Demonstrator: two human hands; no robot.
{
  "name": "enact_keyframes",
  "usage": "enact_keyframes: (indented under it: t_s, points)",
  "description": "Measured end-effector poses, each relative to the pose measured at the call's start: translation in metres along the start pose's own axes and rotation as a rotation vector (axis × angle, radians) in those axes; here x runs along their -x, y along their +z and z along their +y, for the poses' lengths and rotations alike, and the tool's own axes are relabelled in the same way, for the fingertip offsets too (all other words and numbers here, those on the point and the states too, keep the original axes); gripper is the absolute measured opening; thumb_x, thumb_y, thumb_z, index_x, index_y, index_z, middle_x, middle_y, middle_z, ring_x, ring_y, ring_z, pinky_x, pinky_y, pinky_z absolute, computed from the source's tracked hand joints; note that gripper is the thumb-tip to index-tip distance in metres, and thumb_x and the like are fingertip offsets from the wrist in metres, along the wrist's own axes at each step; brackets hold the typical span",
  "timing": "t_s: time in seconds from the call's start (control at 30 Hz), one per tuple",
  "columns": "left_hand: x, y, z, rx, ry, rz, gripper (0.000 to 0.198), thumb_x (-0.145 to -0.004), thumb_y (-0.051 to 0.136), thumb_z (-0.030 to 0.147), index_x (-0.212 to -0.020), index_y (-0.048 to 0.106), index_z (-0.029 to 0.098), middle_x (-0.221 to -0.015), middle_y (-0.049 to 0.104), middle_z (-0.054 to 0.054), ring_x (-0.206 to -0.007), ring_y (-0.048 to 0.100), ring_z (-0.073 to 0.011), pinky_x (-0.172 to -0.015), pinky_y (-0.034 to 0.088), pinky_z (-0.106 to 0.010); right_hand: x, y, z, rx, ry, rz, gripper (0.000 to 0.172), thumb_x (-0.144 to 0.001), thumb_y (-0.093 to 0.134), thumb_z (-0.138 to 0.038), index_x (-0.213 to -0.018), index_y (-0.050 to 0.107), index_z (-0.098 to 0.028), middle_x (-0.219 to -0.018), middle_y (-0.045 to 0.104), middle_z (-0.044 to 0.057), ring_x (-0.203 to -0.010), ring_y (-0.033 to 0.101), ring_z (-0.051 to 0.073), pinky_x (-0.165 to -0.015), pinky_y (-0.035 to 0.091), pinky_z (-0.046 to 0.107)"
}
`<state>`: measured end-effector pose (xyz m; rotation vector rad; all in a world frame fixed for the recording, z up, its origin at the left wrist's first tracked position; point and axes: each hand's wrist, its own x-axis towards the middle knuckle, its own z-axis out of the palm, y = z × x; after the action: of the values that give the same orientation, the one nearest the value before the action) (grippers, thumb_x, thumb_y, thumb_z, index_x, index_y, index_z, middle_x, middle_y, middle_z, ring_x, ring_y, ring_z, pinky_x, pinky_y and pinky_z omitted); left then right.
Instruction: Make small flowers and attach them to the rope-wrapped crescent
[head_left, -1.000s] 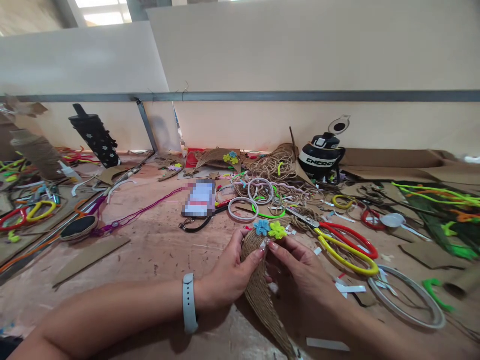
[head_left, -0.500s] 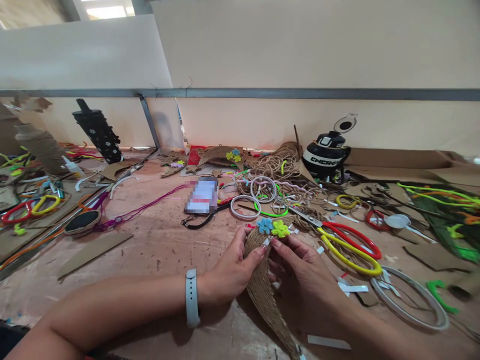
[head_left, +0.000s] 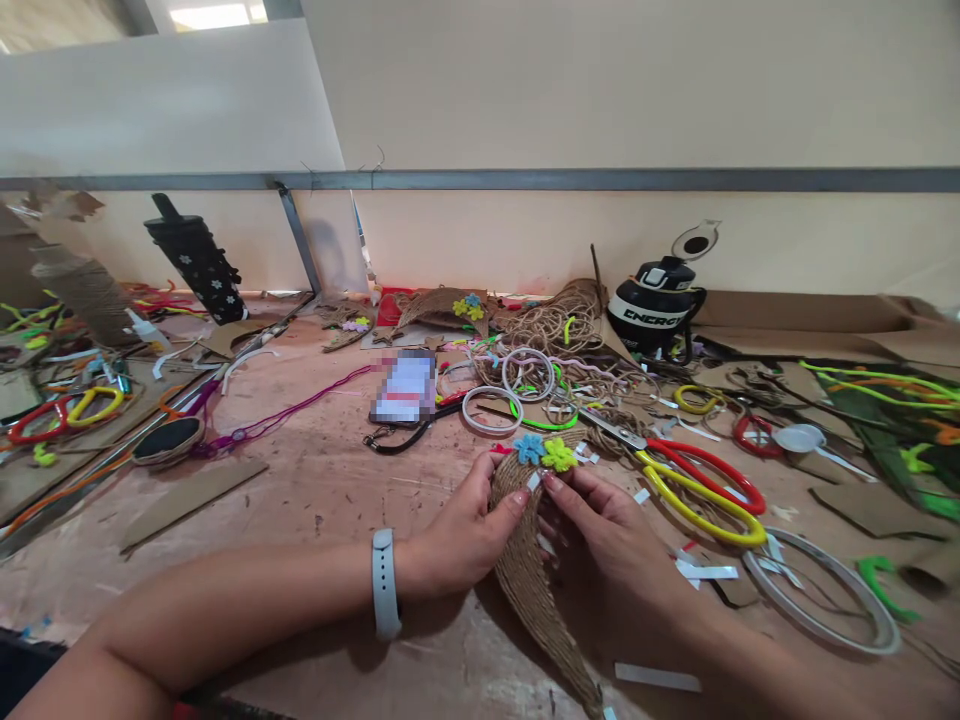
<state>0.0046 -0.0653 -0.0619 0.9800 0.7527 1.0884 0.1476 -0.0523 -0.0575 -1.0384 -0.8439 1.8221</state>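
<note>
A curved, tapering piece wrapped in brown twine (head_left: 529, 575) is held up over the table by both hands. On its upper end sit a blue fuzzy flower (head_left: 529, 450) and a yellow-green one (head_left: 559, 454). My left hand (head_left: 476, 515) is closed on the piece's left edge, thumb on its front. My right hand (head_left: 596, 510) pinches the right edge just below the yellow-green flower. Between the two thumbs a small white strip (head_left: 534, 481) lies on the twine. The fingers behind the piece are mostly hidden.
Large scissors (head_left: 701, 490) with red and yellow handles lie right of my hands, near tape rolls (head_left: 825, 590). Ahead are a phone (head_left: 405, 388), white rings (head_left: 491, 410), loose twine (head_left: 555, 325) and a black bottle (head_left: 652, 310). A cardboard piece (head_left: 191, 505) lies left.
The view has shifted very slightly. Both hands keep the same hold on the twine-wrapped piece, and nothing else has visibly moved.
</note>
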Motion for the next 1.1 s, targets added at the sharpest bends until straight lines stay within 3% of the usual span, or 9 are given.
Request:
enact_keyframes:
  t_s: [0.13,0.37,0.53,0.63,0.77,0.9,1.0,1.1]
  points:
    - [0.000,0.001,0.005,0.035,-0.033,0.015,0.046,-0.082,0.065,0.039,-0.115,0.042,0.017,-0.107,0.061,-0.007,-0.085,0.062,-0.0144,-0.074,0.051,-0.027,-0.001,-0.002,-0.002,0.023,0.003,-0.036,0.029,-0.071,0.078,-0.045,-0.083,0.064,-0.023,-0.057,0.054,-0.007,-0.050,0.049,0.009,-0.048,0.043,0.021]
    - [0.000,0.002,0.002,0.043,-0.091,0.012,0.057,-0.078,0.068,0.044,-0.120,0.037,0.020,-0.105,0.061,-0.007,-0.066,0.060,-0.0114,-0.065,0.051,-0.029,0.001,-0.001,-0.003,0.013,0.041,-0.055,0.029,-0.069,0.079,-0.044,-0.081,0.063,-0.022,-0.058,0.053,-0.006,-0.051,0.049,0.010,-0.049,0.042,0.022]
    - [0.001,-0.003,0.007,0.074,-0.075,-0.066,0.050,-0.081,0.064,0.033,-0.123,0.041,0.019,-0.114,0.059,-0.010,-0.098,0.062,-0.0215,-0.084,0.048,-0.035,0.001,0.000,-0.002,0.005,0.037,-0.044,0.024,-0.076,0.074,-0.044,-0.084,0.063,-0.025,-0.060,0.048,-0.007,-0.050,0.044,0.009,-0.046,0.039,0.020]
    - [0.001,-0.005,0.011,0.074,-0.069,-0.049,0.052,-0.078,0.060,0.021,-0.127,0.042,0.019,-0.120,0.058,-0.010,-0.113,0.055,-0.0228,-0.098,0.040,-0.037,-0.004,-0.005,-0.010,0.166,-0.030,-0.021,0.029,-0.072,0.074,-0.050,-0.080,0.065,-0.023,-0.065,0.055,-0.003,-0.054,0.049,0.011,-0.048,0.041,0.023]
    - [-0.001,-0.006,0.013,0.124,-0.049,-0.038,0.053,-0.078,0.058,0.018,-0.128,0.041,0.018,-0.118,0.060,-0.010,-0.110,0.056,-0.0221,-0.097,0.040,-0.036,-0.012,-0.022,-0.028,0.699,-0.276,-0.037,0.039,-0.081,0.060,-0.057,-0.071,0.068,-0.021,-0.069,0.063,0.002,-0.063,0.056,0.017,-0.057,0.046,0.029]
    - [-0.001,-0.006,0.015,0.072,-0.067,-0.014,0.048,-0.080,0.057,0.017,-0.126,0.042,0.018,-0.114,0.062,-0.009,-0.104,0.059,-0.0199,-0.090,0.044,-0.033,-0.009,-0.032,-0.040,1.274,-0.826,0.075,0.022,-0.088,0.057,-0.040,-0.080,0.068,-0.022,-0.070,0.066,0.003,-0.065,0.060,0.019,-0.063,0.046,0.032]
    - [0.000,-0.007,0.017,-0.007,-0.064,-0.007,0.048,-0.081,0.057,0.016,-0.127,0.044,0.018,-0.117,0.061,-0.008,-0.111,0.056,-0.0206,-0.094,0.044,-0.032,-0.005,-0.033,-0.040,1.419,-1.159,0.000,0.013,-0.091,0.056,-0.027,-0.093,0.067,-0.022,-0.085,0.070,0.006,-0.077,0.064,0.019,-0.071,0.049,0.032]
    - [0.002,-0.006,0.018,-0.079,-0.017,-0.044,0.051,-0.082,0.057,0.017,-0.131,0.044,0.019,-0.120,0.060,-0.009,-0.118,0.052,-0.0227,-0.097,0.043,-0.034,-0.004,-0.034,-0.034,1.502,-1.223,-0.116,0.016,-0.091,0.054,-0.020,-0.102,0.066,-0.023,-0.092,0.071,0.006,-0.083,0.065,0.019,-0.076,0.051,0.032]
